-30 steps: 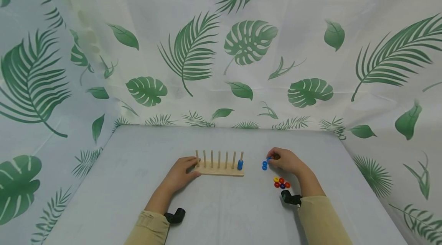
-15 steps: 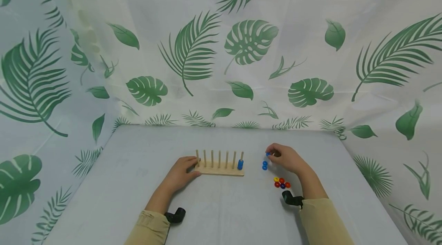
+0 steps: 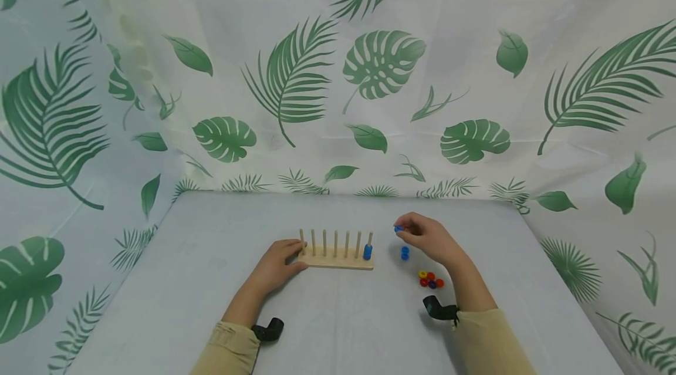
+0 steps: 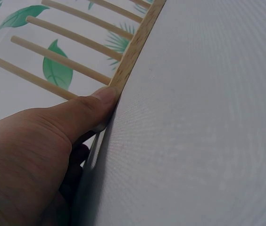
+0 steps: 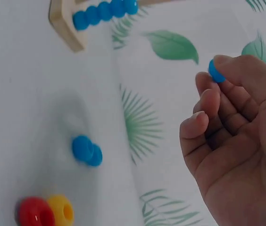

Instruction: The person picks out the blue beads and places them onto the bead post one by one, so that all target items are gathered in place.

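A wooden peg board [image 3: 338,263] with a row of upright pegs stands mid-table. Its rightmost peg carries a stack of blue beads [image 5: 105,11]. My left hand [image 3: 277,263] grips the board's left end, thumb on the front edge of the base in the left wrist view. Between thumb and forefinger, my right hand [image 3: 426,237] pinches one blue bead [image 5: 215,71], raised above the table to the right of the board. Two loose blue beads [image 5: 87,150] lie on the table below that hand.
Nearer the right forearm lies a small cluster of red, yellow, orange and dark beads [image 3: 431,280]. White cloth with green leaf prints [image 3: 369,158] hangs behind the table and along both sides.
My right hand has lifted a blue bead off the table beside the two others and carried it up and leftward. My left hand has stayed on the board.
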`<act>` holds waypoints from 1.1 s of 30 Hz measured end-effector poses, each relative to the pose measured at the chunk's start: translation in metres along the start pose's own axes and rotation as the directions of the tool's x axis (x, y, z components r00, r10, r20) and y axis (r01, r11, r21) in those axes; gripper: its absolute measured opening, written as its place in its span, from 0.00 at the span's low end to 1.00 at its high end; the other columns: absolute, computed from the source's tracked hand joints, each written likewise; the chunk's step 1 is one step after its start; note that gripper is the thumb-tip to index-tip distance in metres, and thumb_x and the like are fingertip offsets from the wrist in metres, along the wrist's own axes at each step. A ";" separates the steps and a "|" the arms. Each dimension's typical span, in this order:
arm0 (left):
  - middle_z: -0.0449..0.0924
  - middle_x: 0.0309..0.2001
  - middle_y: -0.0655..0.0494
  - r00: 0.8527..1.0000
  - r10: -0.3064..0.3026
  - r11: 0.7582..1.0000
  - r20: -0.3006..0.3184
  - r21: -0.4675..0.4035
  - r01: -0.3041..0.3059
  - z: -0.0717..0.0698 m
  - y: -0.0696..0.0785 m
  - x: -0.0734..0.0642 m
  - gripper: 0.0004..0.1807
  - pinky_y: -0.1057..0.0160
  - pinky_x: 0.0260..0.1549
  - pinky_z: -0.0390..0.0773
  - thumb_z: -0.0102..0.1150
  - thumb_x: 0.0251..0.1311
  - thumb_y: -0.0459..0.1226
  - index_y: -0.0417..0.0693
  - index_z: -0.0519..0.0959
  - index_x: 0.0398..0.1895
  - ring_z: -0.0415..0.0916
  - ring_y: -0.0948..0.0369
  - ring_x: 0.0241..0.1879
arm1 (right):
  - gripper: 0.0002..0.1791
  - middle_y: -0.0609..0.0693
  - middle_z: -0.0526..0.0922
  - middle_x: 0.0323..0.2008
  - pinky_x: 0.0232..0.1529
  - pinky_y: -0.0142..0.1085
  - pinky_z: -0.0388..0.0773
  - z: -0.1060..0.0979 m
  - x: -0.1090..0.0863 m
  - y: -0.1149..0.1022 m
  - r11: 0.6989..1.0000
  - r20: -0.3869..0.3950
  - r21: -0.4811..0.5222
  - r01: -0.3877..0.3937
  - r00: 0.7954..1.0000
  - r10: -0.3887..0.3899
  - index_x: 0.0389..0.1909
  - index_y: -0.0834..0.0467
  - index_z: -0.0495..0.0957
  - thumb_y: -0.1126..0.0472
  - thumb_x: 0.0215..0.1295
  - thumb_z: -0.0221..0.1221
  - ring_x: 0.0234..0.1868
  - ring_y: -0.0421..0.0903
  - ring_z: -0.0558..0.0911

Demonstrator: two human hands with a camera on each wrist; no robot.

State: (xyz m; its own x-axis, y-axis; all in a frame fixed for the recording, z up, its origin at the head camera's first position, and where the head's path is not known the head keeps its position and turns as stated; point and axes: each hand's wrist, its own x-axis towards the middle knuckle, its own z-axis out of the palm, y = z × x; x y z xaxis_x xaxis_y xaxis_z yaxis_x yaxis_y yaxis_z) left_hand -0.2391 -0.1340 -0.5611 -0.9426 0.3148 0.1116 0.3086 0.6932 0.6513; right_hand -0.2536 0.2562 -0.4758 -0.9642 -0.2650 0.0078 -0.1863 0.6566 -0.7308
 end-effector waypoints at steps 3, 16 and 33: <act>0.74 0.65 0.49 1.000 0.001 1.000 0.000 0.002 -0.001 0.000 0.000 0.000 0.31 0.46 0.70 0.66 0.68 0.59 0.46 0.47 0.75 0.65 0.66 0.47 0.69 | 0.14 0.48 0.82 0.40 0.44 0.35 0.80 0.004 0.000 -0.006 0.998 -0.009 0.053 0.021 1.000 -0.020 0.50 0.49 0.79 0.49 0.68 0.63 0.41 0.47 0.77; 0.74 0.65 0.50 1.000 -0.002 1.000 -0.001 0.016 0.002 0.001 0.000 0.000 0.30 0.46 0.70 0.66 0.68 0.60 0.46 0.48 0.76 0.65 0.66 0.48 0.69 | 0.11 0.48 0.78 0.35 0.35 0.32 0.78 0.022 0.002 -0.030 0.987 -0.041 0.134 0.087 0.996 -0.082 0.46 0.46 0.78 0.49 0.66 0.64 0.37 0.49 0.77; 0.73 0.66 0.50 1.000 -0.008 1.000 0.001 0.006 0.008 0.001 -0.001 0.000 0.31 0.46 0.70 0.65 0.67 0.60 0.47 0.48 0.75 0.66 0.65 0.48 0.69 | 0.10 0.47 0.78 0.34 0.35 0.33 0.78 0.037 0.007 -0.040 0.987 -0.047 0.129 0.098 0.995 -0.093 0.45 0.46 0.79 0.51 0.66 0.65 0.35 0.45 0.77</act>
State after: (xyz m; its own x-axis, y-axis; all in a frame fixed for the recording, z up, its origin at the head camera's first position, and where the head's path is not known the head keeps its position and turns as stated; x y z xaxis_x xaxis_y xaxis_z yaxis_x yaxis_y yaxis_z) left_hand -0.2393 -0.1339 -0.5626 -0.9450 0.3095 0.1055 0.3015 0.6997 0.6477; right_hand -0.2463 0.2019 -0.4719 -0.9506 -0.2915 0.1072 -0.2539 0.5308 -0.8086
